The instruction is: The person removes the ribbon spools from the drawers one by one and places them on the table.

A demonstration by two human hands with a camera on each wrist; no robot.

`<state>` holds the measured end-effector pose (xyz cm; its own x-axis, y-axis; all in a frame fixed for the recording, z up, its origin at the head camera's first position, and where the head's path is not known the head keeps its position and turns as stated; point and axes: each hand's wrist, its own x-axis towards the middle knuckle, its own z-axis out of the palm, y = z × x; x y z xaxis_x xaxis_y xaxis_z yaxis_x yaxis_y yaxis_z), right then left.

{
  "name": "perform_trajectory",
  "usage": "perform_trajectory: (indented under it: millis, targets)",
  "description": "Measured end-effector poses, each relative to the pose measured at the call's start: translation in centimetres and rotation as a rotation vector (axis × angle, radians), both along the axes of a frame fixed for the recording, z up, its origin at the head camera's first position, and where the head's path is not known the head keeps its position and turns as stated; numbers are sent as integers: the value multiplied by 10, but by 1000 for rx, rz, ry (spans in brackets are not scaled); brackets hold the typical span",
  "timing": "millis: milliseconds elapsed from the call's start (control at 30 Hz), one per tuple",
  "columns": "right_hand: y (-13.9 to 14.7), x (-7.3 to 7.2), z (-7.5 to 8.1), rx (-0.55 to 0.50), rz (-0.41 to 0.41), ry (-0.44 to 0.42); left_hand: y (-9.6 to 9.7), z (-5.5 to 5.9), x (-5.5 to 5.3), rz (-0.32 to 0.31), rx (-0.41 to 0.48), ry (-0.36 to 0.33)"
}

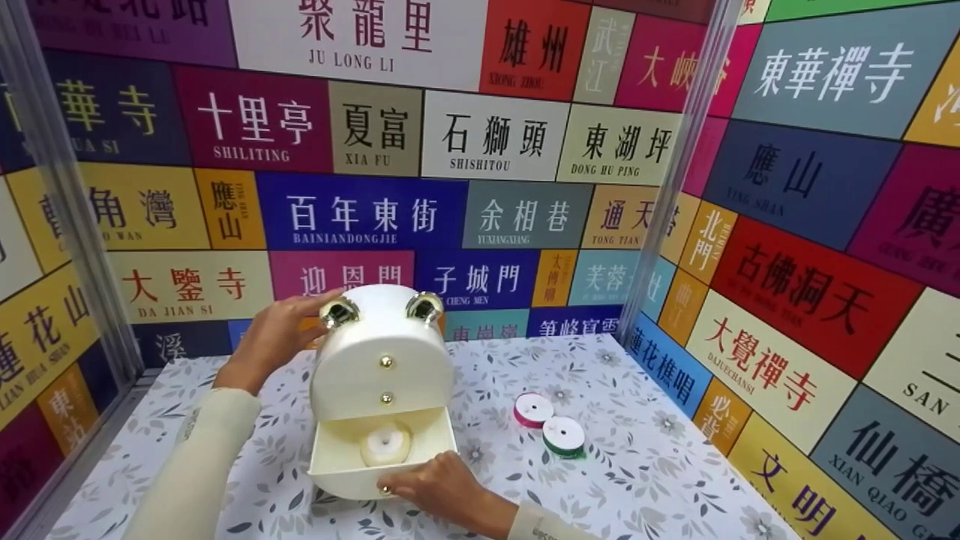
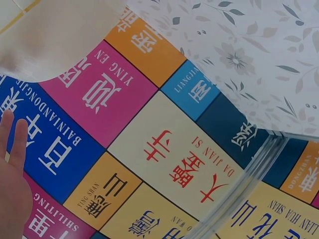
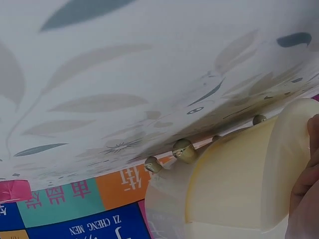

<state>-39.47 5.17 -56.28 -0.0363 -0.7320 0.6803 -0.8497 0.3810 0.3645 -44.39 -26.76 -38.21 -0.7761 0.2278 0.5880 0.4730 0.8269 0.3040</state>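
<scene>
A cream drawer box [image 1: 420, 337] with a rounded top and two shiny gold-rimmed balls stands on the table. Its bottom drawer [image 1: 435, 439] is pulled out, and a pale ribbon roll [image 1: 385, 444] lies inside. My left hand [image 1: 274, 337] rests with extended fingers at the upper left of the box, beside one ball [image 1: 341, 312]. In the left wrist view only part of that hand [image 2: 15, 174] shows. At the drawer front, my right hand [image 1: 442, 491] pinches the gold knob [image 1: 385, 490]. The right wrist view shows this hand [image 3: 305, 184] against the drawer front, its grip partly hidden.
Right of the box, a pink-edged ribbon spool [image 1: 533, 409] and a green-edged ribbon spool [image 1: 563, 437] lie touching or nearly so. A leaf-patterned cloth [image 1: 600, 480] covers the table. Lettered panels [image 1: 360, 214] wall the back and sides.
</scene>
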Motion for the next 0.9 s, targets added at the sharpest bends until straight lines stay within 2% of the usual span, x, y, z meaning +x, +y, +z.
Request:
perform_trajectory:
  millis: [133,333,533,767,900]
  targets:
    - [2,4,1,7,12,-13,0,0,0,-2,5,-2]
    - [5,6,0,3,9,23,1,-1,-1,-7,9,-3]
    - [6,5,-1,6,16,-16,0,-2,-2,1,-2,15]
    - [5,7,0,-18,25,6,-1,-2,-1,6,-3,16]
    - [4,8,0,-22,28,-24,0,-1,-1,11,0,11]
